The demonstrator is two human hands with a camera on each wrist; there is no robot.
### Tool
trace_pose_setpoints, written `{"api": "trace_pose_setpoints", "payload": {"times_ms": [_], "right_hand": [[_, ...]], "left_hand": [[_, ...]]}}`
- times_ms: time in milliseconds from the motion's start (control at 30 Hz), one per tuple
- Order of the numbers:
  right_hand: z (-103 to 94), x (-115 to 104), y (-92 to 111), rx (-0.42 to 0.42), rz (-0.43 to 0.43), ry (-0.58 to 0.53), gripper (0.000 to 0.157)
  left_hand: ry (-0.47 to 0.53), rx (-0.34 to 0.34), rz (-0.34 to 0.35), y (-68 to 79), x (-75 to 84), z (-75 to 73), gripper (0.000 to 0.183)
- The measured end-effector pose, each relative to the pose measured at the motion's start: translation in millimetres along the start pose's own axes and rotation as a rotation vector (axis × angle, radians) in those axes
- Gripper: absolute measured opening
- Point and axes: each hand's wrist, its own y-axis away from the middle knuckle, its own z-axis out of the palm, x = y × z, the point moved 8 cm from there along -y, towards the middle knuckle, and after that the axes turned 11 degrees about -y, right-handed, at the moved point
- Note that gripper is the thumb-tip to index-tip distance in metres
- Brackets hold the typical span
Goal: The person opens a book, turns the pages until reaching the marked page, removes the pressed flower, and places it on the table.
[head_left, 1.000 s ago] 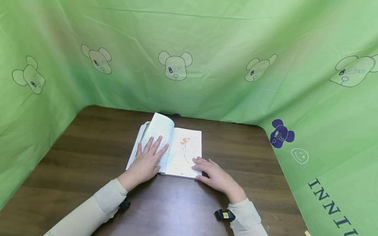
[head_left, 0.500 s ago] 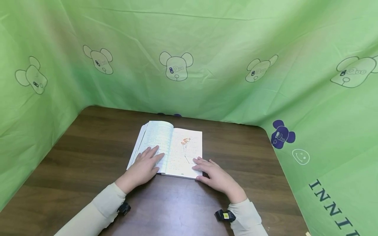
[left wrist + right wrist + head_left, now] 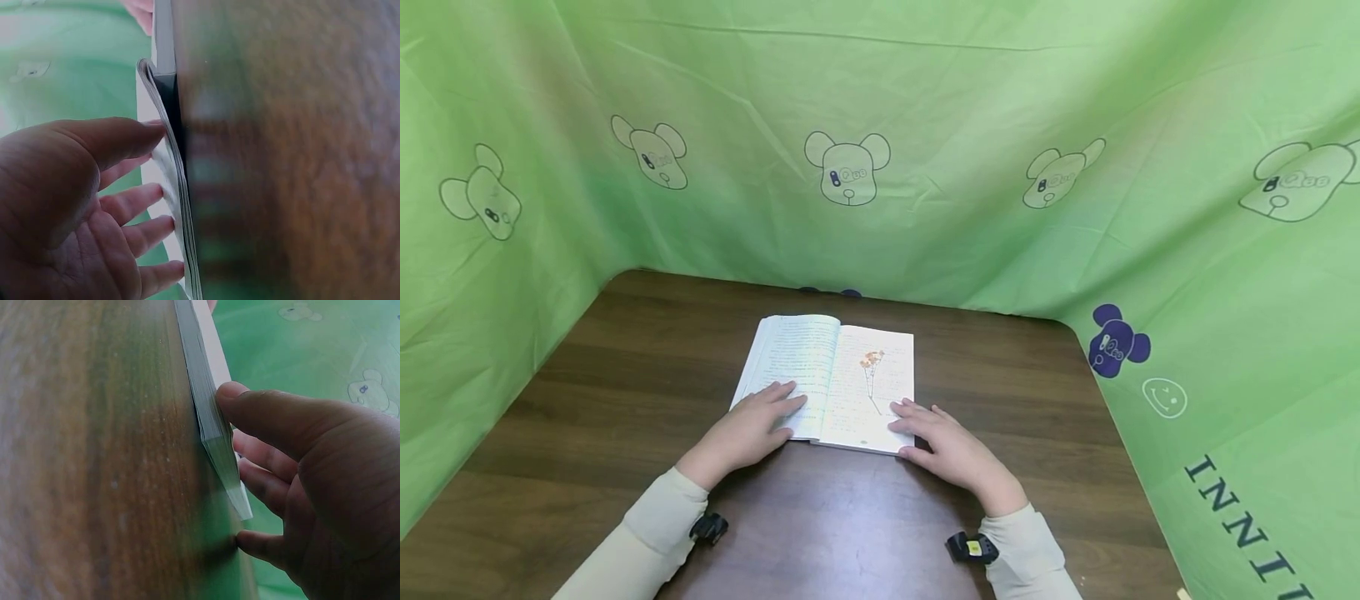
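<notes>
An open book (image 3: 805,350) lies on the dark wooden table, its left page covered in lines of text. On the right page is a drawing of an orange flower (image 3: 872,360) on a thin stem. My left hand (image 3: 748,429) rests with spread fingers on the lower left page; the left wrist view shows the thin stack of left pages (image 3: 178,187) under its fingertips. My right hand (image 3: 951,446) lies at the lower right corner, fingertips on the page. In the right wrist view its thumb touches the edge of the thicker right page block (image 3: 212,419).
A green cloth (image 3: 925,83) printed with bear heads hangs around the back and sides of the table (image 3: 835,517). Each wrist wears a black strap device (image 3: 972,547). A small pale object (image 3: 1183,593) shows at the lower right edge.
The raised left page has come down flat onto the left side. My left hand has slid down and left toward the lower page edge. The right hand has stayed in place.
</notes>
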Motion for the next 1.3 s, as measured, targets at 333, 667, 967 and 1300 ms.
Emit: {"api": "trace_pose_setpoints", "payload": {"times_ms": [333,667,967,1300], "right_hand": [[0.2,-2,0,-0.006,0.017,0.007,0.04],[-2.3,-8,-5,0.053,0.074,0.026,0.033],[-10.5,-15,-16,0.242,0.192,-0.022,0.023],[-9.7,-9,-27,0.451,0.276,-0.018,0.017]], "left_hand": [[0.074,-0.031,-0.02,2.4,-9.4,7.9,0.051],[0.12,-0.041,-0.011,4.2,-14.7,15.8,0.053],[0.157,-0.039,-0.011,8.1,-13.6,17.9,0.055],[0.188,-0.046,0.007,9.5,-15.0,18.7,0.057]]}}
